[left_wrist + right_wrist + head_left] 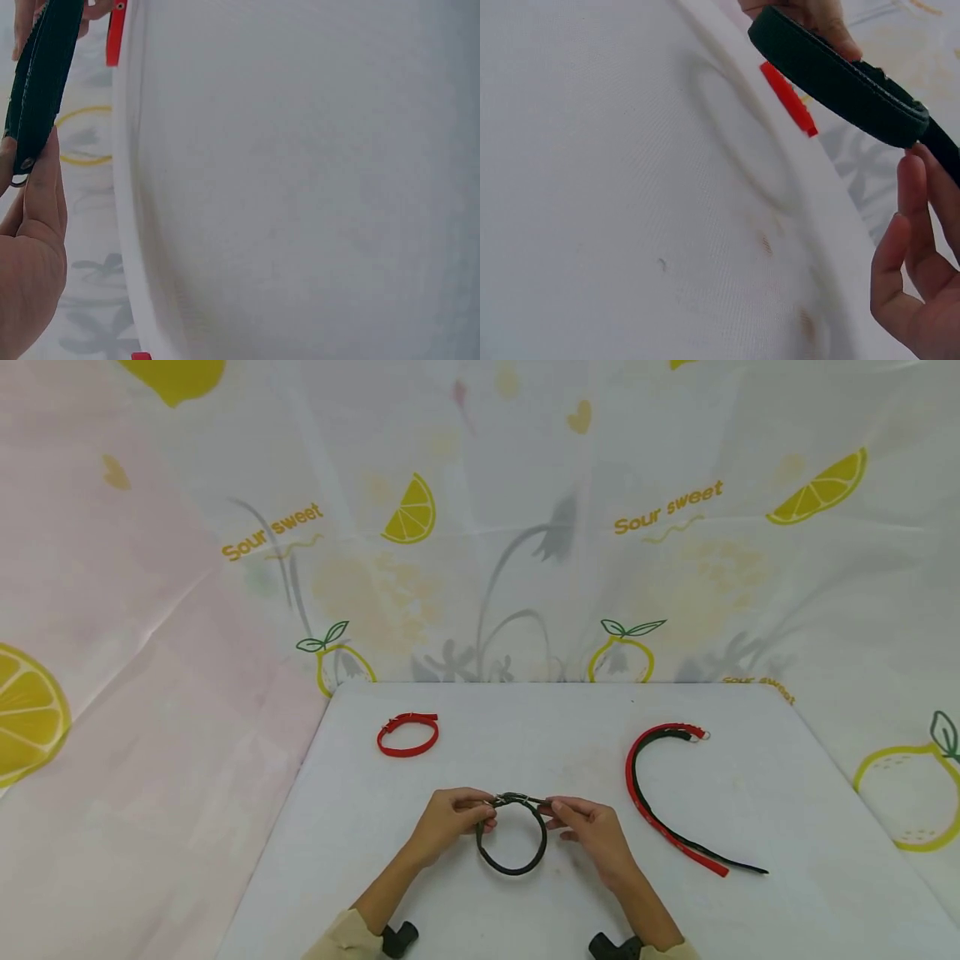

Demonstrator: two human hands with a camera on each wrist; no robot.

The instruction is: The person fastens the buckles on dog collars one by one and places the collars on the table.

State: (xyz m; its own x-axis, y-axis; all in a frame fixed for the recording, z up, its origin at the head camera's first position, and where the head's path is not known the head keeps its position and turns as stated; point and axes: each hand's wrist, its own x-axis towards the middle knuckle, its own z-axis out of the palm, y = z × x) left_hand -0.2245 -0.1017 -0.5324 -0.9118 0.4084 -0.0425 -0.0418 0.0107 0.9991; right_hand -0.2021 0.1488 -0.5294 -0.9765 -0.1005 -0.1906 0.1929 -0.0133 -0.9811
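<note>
Head view: metal fittings (pixel 499 799) of dark green collar (pixel 513 871) too small to make out; part of band hidden under fingers of left hand (pixel 450 818), tip of loose end behind fingers of right hand (pixel 588 831). Sleeves (pixel 347 938) and near side of table (pixel 300 860) cut off by bottom edge. Left wrist view: left hand cut off by left edge, collar by top edge; red sliver (pixel 141 356) at bottom edge, cannot tell of what. Right wrist view: right hand and loose end cut off by right edge; brownish marks (pixel 765 242) blurred.
</note>
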